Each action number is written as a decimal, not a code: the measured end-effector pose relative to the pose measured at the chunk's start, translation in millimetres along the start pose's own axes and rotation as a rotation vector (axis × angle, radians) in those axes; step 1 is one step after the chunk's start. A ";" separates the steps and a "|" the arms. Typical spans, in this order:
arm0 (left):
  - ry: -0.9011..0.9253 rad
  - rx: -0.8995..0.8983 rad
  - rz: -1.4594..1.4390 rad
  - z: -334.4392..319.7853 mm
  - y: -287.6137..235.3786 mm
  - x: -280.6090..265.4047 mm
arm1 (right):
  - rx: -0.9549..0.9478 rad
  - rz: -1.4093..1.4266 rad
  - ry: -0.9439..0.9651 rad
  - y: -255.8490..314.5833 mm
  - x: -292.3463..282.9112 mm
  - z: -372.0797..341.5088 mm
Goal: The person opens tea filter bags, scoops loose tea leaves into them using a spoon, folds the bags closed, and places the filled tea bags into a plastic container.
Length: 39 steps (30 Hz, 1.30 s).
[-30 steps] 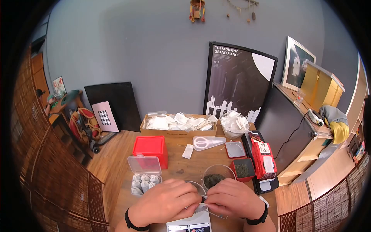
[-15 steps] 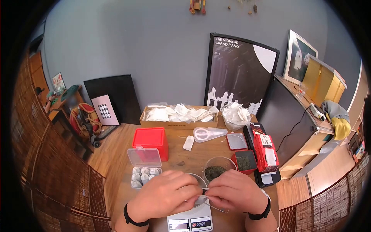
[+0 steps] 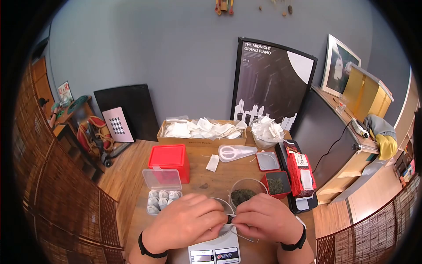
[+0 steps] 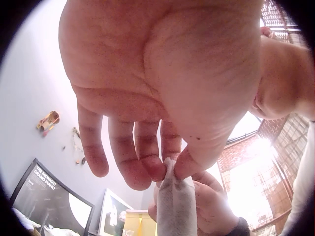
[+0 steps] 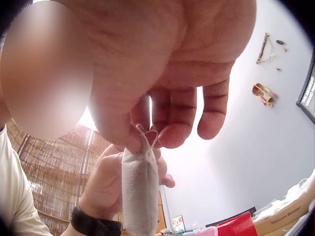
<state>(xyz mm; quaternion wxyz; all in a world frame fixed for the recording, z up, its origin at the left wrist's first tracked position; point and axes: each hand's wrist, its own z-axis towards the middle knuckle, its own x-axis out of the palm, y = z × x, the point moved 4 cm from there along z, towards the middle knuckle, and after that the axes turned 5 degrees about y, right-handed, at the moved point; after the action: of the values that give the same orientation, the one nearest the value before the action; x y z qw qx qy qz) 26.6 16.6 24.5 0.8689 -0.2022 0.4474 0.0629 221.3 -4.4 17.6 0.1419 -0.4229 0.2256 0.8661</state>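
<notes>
Between my two hands hangs a small white drawstring tea bag point(image 4: 176, 209), its body upright in both wrist views. My left hand point(image 3: 182, 218) pinches one side of its top edge between thumb and finger. With thumb and fingertips, my right hand point(image 3: 268, 218) pinches the other side, where a thin string point(image 5: 151, 135) loops out. Both hands are over a white digital scale point(image 3: 214, 253). The clear rim of a round container point(image 3: 225, 203) shows behind the fingers, mostly hidden by them. Just beyond the right hand stands a clear cup point(image 3: 249, 180) with dark tea leaves.
A lidded clear box point(image 3: 161, 179) of filled bags and a red box point(image 3: 169, 160) stand left. At right are an open red tin point(image 3: 278, 187) of leaves and a red tea packet point(image 3: 301, 176). A carton point(image 3: 193, 141) of white bags lies behind cased scissors point(image 3: 236, 152).
The head view has tilted slightly downward, then shifted a little. Both hands keep pinching the tea bag's top at nearly the same spot, with only small finger movement.
</notes>
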 end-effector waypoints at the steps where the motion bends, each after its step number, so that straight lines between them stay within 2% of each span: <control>1: 0.001 0.000 -0.003 0.0 -0.2 0.5 | 0.003 0.001 0.001 0.2 0.7 -0.3; 7: 0.005 0.004 0.006 -1.0 -0.7 2.7 | -0.005 -0.014 -0.031 0.3 2.5 0.0; 16: -0.009 0.006 0.003 -0.4 0.4 3.1 | 0.023 -0.025 0.058 -0.9 2.7 -4.2; 28: 0.038 0.001 -0.002 -0.2 1.9 4.4 | -0.012 0.023 -0.002 -1.4 4.5 -2.3; 39: 0.045 -0.002 -0.008 0.9 2.9 6.2 | 0.066 0.032 0.071 -5.0 10.5 -3.8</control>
<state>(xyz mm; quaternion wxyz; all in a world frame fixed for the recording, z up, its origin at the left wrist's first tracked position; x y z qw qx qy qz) 30.1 19.2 19.2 0.8586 -0.2062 0.4661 0.0556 219.8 -1.5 5.9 0.1336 -0.4450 0.2657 0.8447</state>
